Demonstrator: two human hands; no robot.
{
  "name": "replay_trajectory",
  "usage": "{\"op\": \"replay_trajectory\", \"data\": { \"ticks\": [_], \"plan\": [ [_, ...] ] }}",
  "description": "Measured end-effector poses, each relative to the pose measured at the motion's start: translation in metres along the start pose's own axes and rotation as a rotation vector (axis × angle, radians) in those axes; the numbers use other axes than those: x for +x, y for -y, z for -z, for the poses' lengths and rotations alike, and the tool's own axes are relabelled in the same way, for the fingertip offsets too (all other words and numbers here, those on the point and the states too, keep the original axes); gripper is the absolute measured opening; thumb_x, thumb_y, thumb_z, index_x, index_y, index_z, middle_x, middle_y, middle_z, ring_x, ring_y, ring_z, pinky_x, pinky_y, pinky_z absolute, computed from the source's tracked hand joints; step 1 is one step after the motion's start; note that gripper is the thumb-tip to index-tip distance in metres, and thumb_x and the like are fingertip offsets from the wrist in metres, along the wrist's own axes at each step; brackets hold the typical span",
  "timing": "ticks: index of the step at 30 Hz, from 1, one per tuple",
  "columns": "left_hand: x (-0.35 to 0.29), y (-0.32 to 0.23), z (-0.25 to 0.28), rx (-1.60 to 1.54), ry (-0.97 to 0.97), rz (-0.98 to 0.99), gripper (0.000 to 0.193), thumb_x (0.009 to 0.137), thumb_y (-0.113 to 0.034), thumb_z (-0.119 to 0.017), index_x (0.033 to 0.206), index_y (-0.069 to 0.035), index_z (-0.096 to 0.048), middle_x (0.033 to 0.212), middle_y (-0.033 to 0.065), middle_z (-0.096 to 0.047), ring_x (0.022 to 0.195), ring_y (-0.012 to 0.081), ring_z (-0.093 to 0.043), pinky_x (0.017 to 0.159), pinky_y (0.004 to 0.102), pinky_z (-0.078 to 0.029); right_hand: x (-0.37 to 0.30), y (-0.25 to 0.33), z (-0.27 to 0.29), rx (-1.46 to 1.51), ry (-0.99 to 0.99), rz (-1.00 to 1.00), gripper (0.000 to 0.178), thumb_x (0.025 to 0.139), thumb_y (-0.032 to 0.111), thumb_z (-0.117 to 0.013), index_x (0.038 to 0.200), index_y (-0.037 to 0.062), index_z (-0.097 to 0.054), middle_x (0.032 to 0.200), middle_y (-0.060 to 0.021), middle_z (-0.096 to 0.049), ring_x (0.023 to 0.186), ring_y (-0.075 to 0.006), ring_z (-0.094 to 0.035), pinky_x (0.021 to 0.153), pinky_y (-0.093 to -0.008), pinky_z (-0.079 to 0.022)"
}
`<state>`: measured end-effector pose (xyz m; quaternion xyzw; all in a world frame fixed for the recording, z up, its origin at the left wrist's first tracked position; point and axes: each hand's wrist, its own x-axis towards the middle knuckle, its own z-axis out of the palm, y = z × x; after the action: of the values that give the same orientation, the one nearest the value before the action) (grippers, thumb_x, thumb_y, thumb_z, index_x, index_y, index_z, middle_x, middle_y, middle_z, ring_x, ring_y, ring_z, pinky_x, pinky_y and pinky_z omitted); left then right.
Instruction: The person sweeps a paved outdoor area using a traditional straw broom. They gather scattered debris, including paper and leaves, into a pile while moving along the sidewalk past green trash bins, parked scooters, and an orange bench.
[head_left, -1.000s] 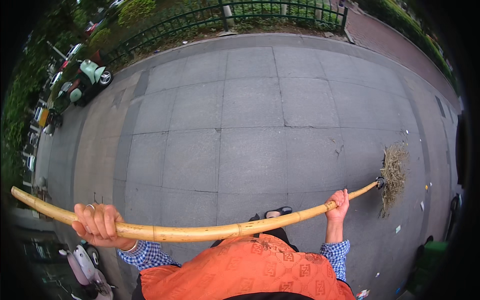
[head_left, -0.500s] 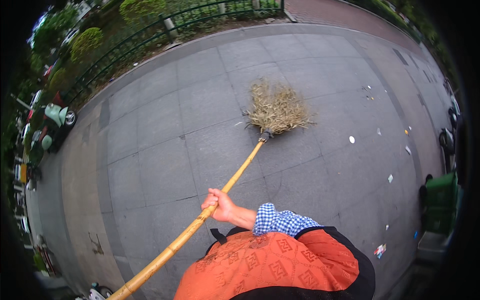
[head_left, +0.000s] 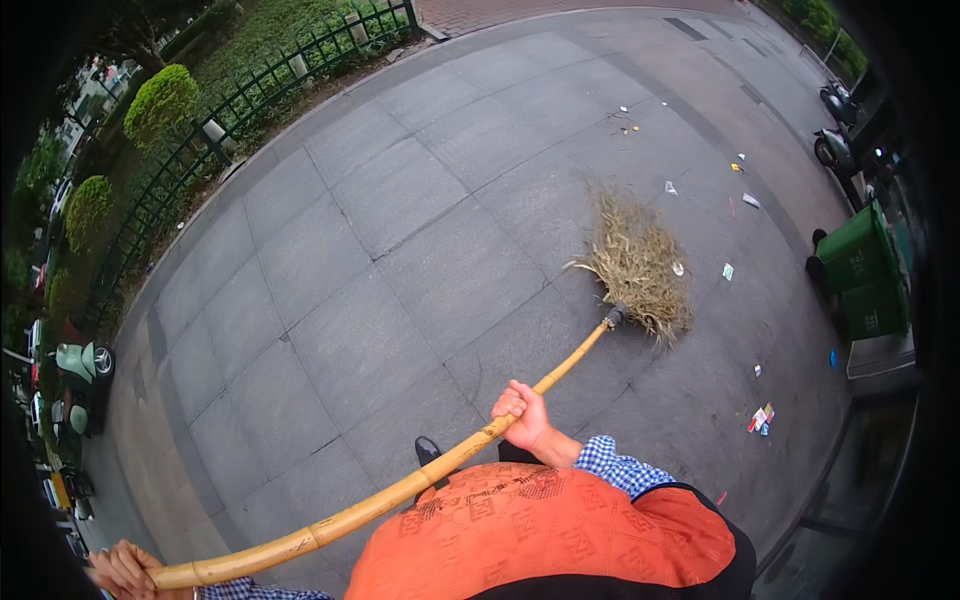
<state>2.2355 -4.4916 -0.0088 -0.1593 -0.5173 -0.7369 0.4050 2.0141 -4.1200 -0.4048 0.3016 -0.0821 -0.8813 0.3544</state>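
Bamboo-handled broom [head_left: 400, 491], slanting from the lower left, with its working end out over grey paving [head_left: 420, 330]. Well apart to its right, a green wheeled bin [head_left: 870, 275]. Probably fairly light for such length, though weighted toward the far end. Long, curved handle [head_left: 300, 543]: likely stiff, and smooth enough to slide in a loose grip; best held at two widely spaced points, near the butt and partway along. Bushy, straw-coloured brush head [head_left: 640, 262]: seemingly resting on the paving, likely springy and apt to shed, so poor to grip. Left hand [head_left: 125, 572]: curled tightly round the butt, with fingers over the top. Right hand [head_left: 521, 415]: clenched round the handle farther along, thumb side toward the brush head, with no visible gap. Smallest, a pale round scrap [head_left: 678, 269] at the brush head's right edge; hard to tell whether touching.
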Motion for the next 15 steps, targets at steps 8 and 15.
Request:
{"op": "replay_trajectory", "data": {
  "ticks": [8, 15],
  "plan": [
    [-0.014, 0.106, -0.053, -0.059, -0.265, 0.074, 0.025, 0.093, -0.013, -0.031, 0.069, -0.01, -0.027, 0.051, -0.0005, -0.025, 0.035, 0.0059, -0.021, 0.032, 0.0182, -0.024, -0.04, 0.129, -0.05, -0.042, -0.041, 0.275, 0.038, 0.083, 0.019, -0.041, 0.048, 0.016, -0.026, 0.039, 0.0056, -0.025, 0.034, -0.008, -0.024, 0.041, -0.0227, -0.028],
    [-0.031, 0.073, -0.053, -0.014, -0.265, -0.19, 0.028, 0.092, -0.01, -0.034, 0.066, -0.01, -0.025, 0.051, -0.0001, -0.025, 0.036, 0.0061, -0.022, 0.033, 0.0185, -0.025, 0.047, 0.129, -0.176, -0.212, -0.032, 0.07, 0.034, 0.081, 0.015, -0.044, 0.052, 0.0153, -0.027, 0.041, 0.005, -0.024, 0.036, -0.0085, -0.025, 0.042, -0.0252, -0.03]
  ]
}}
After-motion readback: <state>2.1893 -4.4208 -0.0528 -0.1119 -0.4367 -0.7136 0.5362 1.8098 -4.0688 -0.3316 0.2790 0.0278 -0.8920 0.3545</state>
